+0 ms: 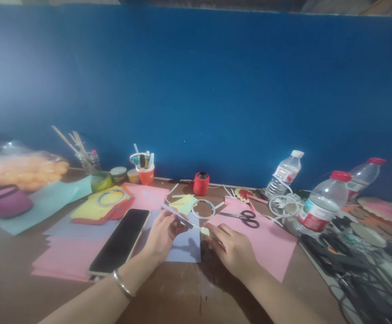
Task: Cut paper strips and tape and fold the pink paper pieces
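Observation:
In the head view my left hand (162,235) pinches a narrow folded piece of lavender paper (184,220) between thumb and fingers. My right hand (232,248) is closed on a small pale tool with a thin tip (204,231), which points at the paper's lower end; its exact kind is too blurred to tell. Beneath my left hand lies a flat lavender sheet (191,253). Black-handled scissors (249,219) rest on a pink sheet (273,245) just beyond my right hand. A roll of clear tape (203,217) lies between the hands and the wall.
A phone (120,243) lies left of my left hand, over stacked coloured paper (64,258). Along the blue wall stand a cup of pens (145,175) and a red spool (201,184). Plastic bottles (327,202) and tangled black gear (347,261) crowd the right side.

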The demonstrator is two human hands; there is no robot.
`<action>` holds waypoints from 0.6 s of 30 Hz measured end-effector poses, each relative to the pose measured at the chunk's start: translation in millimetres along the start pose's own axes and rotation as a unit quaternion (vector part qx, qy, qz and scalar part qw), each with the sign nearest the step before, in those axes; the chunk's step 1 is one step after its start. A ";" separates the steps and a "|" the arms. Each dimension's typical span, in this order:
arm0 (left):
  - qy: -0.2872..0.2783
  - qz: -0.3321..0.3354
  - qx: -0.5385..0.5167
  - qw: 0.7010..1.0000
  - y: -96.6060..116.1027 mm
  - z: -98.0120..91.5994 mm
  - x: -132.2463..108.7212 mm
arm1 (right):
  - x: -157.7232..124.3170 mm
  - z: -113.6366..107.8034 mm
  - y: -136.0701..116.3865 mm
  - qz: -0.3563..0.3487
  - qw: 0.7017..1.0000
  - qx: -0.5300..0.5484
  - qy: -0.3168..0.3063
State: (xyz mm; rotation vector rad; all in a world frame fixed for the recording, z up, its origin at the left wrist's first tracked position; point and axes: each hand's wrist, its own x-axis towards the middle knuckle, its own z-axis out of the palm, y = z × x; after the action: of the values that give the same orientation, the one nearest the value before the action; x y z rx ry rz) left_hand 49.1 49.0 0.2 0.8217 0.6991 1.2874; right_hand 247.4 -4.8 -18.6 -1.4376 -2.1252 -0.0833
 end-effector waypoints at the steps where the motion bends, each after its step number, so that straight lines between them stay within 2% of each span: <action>1: 0.001 -0.001 -0.003 1.000 0.1 0.3 -0.5 | 0.1 0.1 0.0 0.001 1.000 -0.001 0.000; 8: -0.014 -0.006 -0.008 1.000 1.4 1.0 -4.6 | -0.3 1.5 -0.5 -0.006 0.999 -0.024 0.028; 14: 0.017 0.004 0.023 1.000 -4.1 1.1 -4.8 | -1.8 3.2 0.3 -0.019 0.997 -0.050 0.047; 18: 0.018 -0.002 0.038 0.999 -4.3 1.2 -5.2 | -1.1 3.1 1.0 -0.023 0.996 -0.062 0.060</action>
State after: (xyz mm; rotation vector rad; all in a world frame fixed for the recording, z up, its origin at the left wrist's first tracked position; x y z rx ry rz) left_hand 51.7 43.3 -2.8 0.8592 0.7824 1.2818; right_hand 247.2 -4.2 -22.0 -1.4155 -2.0852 -0.3160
